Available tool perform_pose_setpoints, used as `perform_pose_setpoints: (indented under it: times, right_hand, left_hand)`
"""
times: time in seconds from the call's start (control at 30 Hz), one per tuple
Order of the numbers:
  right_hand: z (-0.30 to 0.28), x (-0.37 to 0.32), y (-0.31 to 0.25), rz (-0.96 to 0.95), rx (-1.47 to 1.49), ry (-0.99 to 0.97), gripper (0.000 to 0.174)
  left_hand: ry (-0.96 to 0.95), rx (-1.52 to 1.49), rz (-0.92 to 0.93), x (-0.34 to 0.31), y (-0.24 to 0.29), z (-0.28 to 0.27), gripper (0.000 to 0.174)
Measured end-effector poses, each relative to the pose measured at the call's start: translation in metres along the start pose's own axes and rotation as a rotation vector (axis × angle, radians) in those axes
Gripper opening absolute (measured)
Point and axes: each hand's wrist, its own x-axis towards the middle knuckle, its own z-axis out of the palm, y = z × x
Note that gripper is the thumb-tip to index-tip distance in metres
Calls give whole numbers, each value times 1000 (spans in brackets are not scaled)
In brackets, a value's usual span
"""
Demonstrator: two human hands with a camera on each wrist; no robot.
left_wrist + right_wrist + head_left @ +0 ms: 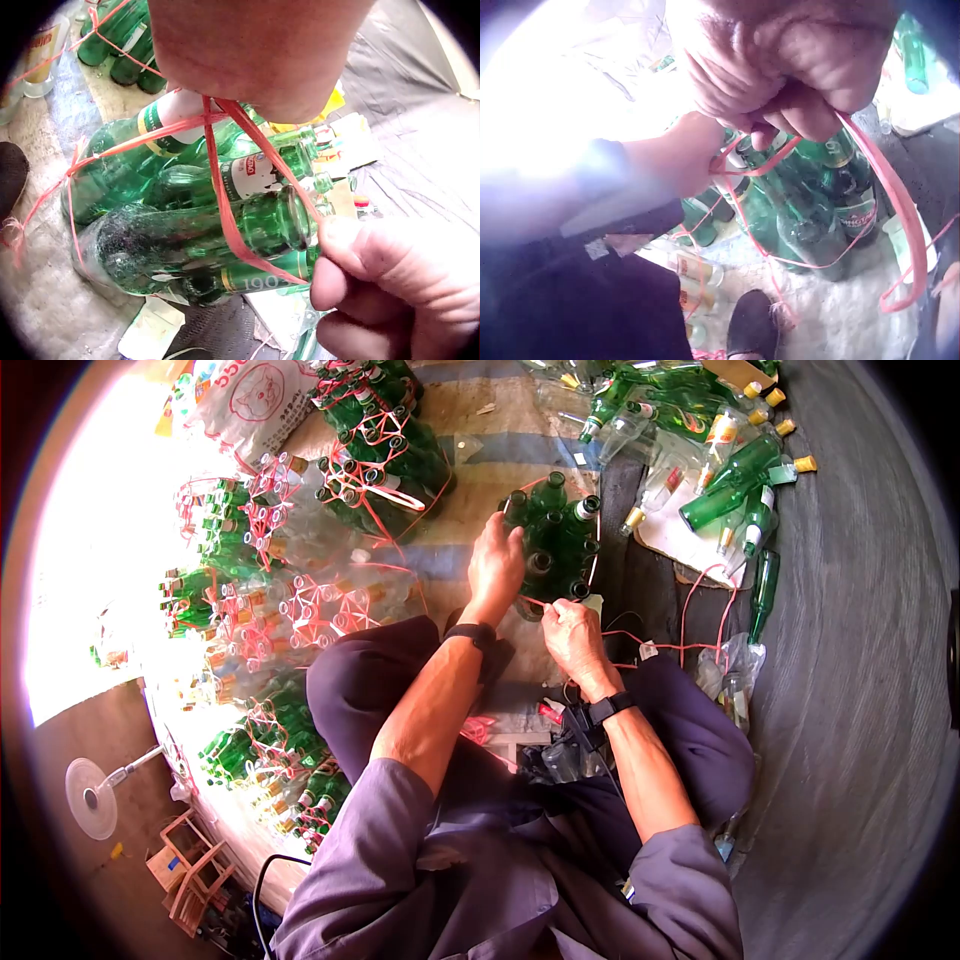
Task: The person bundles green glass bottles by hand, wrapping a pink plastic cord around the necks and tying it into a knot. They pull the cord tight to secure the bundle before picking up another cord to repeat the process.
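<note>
Right grip (575, 640) pinches a flat, crinkled pink plastic strap (914, 240) at the 6 o'clock edge of a cluster of upright, round-mouthed green glass bottles (550, 538), at 1 o'clock in the head view. Left grip (495, 570) lies at the cluster's 8 o'clock side; whether it grasps anything, I cannot tell. Smooth loose bottles (730, 482) sprawl at 2 o'clock; pink-bound bundles (325, 610) stand at 9 o'clock.

A: State arm configuration.
B: My left forearm (428, 710) and right forearm (645, 762) extend forward, bare, and converge; both wrists run nearly in line with the hands.
A: State hand condition.
B: My right hand (575, 642) is curled, thumb against forefinger; my left hand (495, 568) sits farther forward; its finger closure I cannot confirm.
</note>
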Motion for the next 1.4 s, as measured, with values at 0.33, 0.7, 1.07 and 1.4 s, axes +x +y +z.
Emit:
perform_pose_setpoints:
  times: [0.33, 0.7, 1.07, 1.4]
  right_hand:
    - [4, -3, 13, 72, -165, 23, 24]
    - [25, -13, 58, 145, 51, 128, 20]
    - [32, -3, 39, 365, -100, 157, 32]
    - [44, 3, 50, 387, 31, 145, 41]
  left_hand:
    - [-2, 29, -21, -1, 4, 0, 44]
    - [-10, 26, -19, 1, 2, 1, 45]
    - [132, 205, 237, -30, 24, -30, 45]
    - [-169, 256, 618, -53, 34, -45, 28]
